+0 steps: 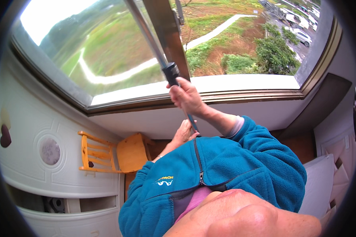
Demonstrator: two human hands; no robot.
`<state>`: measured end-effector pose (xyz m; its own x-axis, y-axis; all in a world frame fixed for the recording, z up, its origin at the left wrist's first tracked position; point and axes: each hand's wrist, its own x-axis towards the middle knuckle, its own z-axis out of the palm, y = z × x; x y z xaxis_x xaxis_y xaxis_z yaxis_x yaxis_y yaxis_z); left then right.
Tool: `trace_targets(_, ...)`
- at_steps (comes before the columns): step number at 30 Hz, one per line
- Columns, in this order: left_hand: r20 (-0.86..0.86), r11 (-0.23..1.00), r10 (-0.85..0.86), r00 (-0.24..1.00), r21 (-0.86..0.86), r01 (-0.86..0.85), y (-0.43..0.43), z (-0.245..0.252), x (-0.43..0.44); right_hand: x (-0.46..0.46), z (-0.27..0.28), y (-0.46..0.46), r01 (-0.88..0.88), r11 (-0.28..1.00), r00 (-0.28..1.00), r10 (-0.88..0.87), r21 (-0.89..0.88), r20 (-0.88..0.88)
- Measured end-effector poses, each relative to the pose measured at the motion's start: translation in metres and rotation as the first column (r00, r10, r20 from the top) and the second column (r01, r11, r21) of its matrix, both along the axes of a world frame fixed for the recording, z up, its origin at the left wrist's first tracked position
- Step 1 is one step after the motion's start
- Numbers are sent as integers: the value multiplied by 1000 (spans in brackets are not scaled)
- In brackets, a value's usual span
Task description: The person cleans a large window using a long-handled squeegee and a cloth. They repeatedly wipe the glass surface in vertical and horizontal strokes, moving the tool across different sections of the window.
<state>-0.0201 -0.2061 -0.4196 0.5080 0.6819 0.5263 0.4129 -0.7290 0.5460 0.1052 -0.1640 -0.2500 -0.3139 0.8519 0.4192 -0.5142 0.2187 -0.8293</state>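
A silver metal pole point(150, 34) with a black collar point(171, 71) slants up across the window and leaves the view at the top, so its far end is hidden. Just below the collar, my right hand point(185, 96) is wrapped around the pole. Lower down, close to my teal fleece jacket point(225, 154), my left hand point(182, 130) grips the pole near its lower end. Behind the pole stands the brown upright point(169, 38) of the window frame, with a metal latch point(179, 14) on its side.
A wooden chair point(132, 152) stands at left beside a white cabinet point(26, 166) with an open shelf slot. The window sill rail point(249, 93) runs across ahead. At right are a dark panel point(317, 100) and a white padded surface point(317, 180). Grass and parked cars lie outside.
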Motion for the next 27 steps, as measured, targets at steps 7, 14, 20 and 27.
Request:
trace_targets(7,123,839,331,936,416,-351,81,150,-31,84,-12,10,-57,997,998,57,43,-1)
trace_targets(14,317,723,519,794,333,-605,145,204,15,122,-32,19,-228,973,955,228,22,-189)
trace_targets(20,355,574,628,692,389,-721,167,190,62,188,-32,50,-95,995,967,92,-1,-237)
trace_targets(27,431,151,838,336,407,-901,184,200,107,296,-25,113,-235,972,940,230,9,-252)
